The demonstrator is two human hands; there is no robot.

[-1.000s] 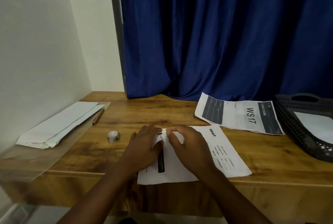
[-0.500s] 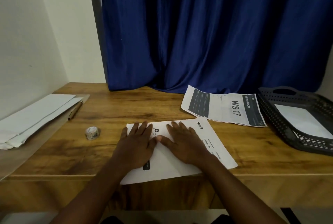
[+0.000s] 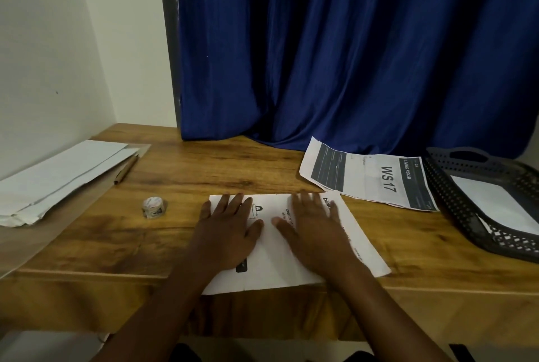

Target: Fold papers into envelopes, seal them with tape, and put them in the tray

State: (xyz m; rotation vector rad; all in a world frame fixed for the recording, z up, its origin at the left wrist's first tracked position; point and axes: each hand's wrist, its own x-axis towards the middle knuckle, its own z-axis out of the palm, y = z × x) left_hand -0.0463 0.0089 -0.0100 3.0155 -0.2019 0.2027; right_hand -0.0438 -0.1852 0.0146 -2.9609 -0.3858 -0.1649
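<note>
Two flat palms, left hand (image 3: 226,229) and right hand (image 3: 313,227), fingers spread wide, press the printed sheet (image 3: 280,262) at the desk's (image 3: 218,169) front edge. Smooth outward evenly for a sharp crease. Left of the sheet sits the tape roll (image 3: 154,207); right, the tray (image 3: 455,186).

Two hands (image 3: 230,233), one tape roll (image 3: 154,207), one tray (image 3: 455,186)

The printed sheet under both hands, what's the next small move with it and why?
Probably pinch the sheet's near edge and fold it away toward the far edge. Both the left hand and the right hand lie flat on it with straight fingers, and it looks spread out with no fold made. The tape roll sits untouched to the left.
</note>
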